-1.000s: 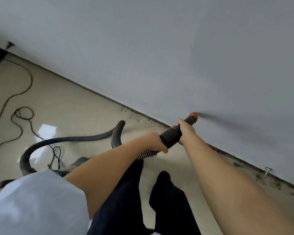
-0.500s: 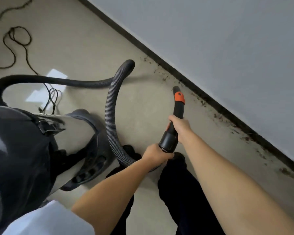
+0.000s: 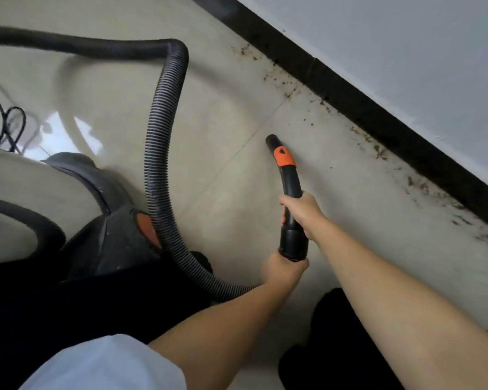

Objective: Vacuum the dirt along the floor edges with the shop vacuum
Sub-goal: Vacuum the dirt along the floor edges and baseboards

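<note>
2 hands on the nozzle [image 3: 286, 175]: right hand [image 3: 303, 213] grips its middle, left hand [image 3: 283, 270] grasps the hose [image 3: 159, 142] end. Tip hovers short of the dirt [image 3: 381, 150] along the floor's baseboard [image 3: 364, 111] edge. Lower the tip, sweep slowly along that edge.

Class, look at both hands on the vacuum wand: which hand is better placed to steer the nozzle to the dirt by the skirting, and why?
Probably the right hand: it grips the wand nearer the nozzle and on the dirt side. The left hand holds the rear end by the hose.
</note>
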Action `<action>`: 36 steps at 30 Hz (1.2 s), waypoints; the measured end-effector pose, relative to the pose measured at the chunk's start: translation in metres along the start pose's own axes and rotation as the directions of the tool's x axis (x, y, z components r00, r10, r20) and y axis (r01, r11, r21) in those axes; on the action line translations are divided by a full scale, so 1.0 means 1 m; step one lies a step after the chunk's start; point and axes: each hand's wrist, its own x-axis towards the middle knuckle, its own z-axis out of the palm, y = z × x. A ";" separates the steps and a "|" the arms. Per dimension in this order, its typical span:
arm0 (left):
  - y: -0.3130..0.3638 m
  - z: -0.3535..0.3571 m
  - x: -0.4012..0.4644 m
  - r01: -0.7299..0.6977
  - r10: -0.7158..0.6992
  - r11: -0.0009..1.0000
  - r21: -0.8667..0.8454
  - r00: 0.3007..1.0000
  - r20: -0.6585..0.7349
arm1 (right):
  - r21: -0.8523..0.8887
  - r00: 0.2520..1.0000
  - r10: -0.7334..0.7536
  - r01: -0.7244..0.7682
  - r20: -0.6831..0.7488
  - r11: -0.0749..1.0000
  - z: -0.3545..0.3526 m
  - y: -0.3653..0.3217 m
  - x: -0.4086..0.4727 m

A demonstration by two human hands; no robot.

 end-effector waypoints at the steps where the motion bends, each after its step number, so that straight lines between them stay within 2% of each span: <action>1: -0.003 0.002 0.005 -0.022 0.022 1.000 -0.018 1.000 -0.001 | 0.009 1.000 -0.012 0.012 0.007 1.000 0.000 0.004 0.004; 6: 0.006 0.006 0.009 -0.067 0.074 0.982 -0.175 0.996 0.039 | -0.016 0.998 -0.056 0.057 0.027 0.998 -0.003 -0.004 0.013; 9: 0.002 0.011 0.005 -0.038 0.049 0.974 -0.221 0.998 0.047 | -0.093 0.994 -0.045 0.055 0.102 0.994 -0.001 -0.004 0.010; 12: -0.008 0.020 0.010 0.018 -0.009 0.936 -0.351 1.000 0.029 | -0.168 0.977 -0.040 0.076 0.208 0.983 0.009 0.002 0.012; 15: -0.004 0.022 0.016 0.034 -0.033 0.909 -0.415 0.999 0.009 | -0.173 0.977 -0.080 0.116 0.200 0.978 0.012 -0.001 0.018; 18: 0.002 0.021 0.020 0.003 0.012 0.934 -0.356 0.999 0.038 | -0.115 0.994 -0.096 0.102 0.053 0.988 0.002 -0.005 0.021; 22: 0.007 0.019 0.030 -0.084 0.097 0.989 -0.125 0.990 0.098 | -0.003 0.984 -0.067 0.067 -0.162 0.998 -0.018 0.002 0.027; 24: 0.016 0.016 0.036 -0.118 0.118 0.993 -0.007 0.987 0.108 | 0.034 0.974 -0.064 0.073 -0.216 0.997 -0.025 0.002 0.032; 30: 0.032 0.011 0.045 -0.141 0.135 0.987 0.080 0.988 0.071 | 0.072 0.973 -0.073 0.090 -0.217 0.993 -0.027 -0.010 0.044; 36: 0.049 -0.009 0.058 -0.152 0.159 0.986 -0.071 0.983 0.096 | 0.057 0.986 -0.103 0.111 -0.130 0.992 -0.012 -0.041 0.056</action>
